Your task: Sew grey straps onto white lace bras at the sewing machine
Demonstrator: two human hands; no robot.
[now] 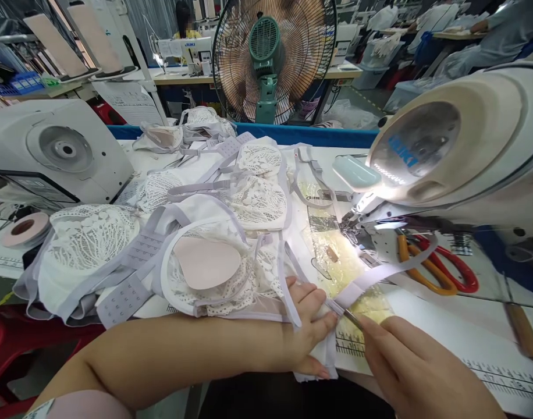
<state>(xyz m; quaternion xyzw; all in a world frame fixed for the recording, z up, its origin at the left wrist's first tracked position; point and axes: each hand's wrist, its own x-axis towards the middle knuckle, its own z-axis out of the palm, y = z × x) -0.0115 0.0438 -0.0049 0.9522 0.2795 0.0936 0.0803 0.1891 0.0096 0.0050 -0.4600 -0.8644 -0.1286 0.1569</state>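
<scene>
The right hand (412,358) had its grip closed on a slim metal tool (352,318) (tip at a lilac strap (384,272)); the left hand (308,326) lay spread on white fabric (329,352).

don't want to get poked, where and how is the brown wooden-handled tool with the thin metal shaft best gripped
Probably around the middle of the brown wooden handle, from above on the near side: it is thicker and forms the near end, while the thin metal shaft points away.
</scene>
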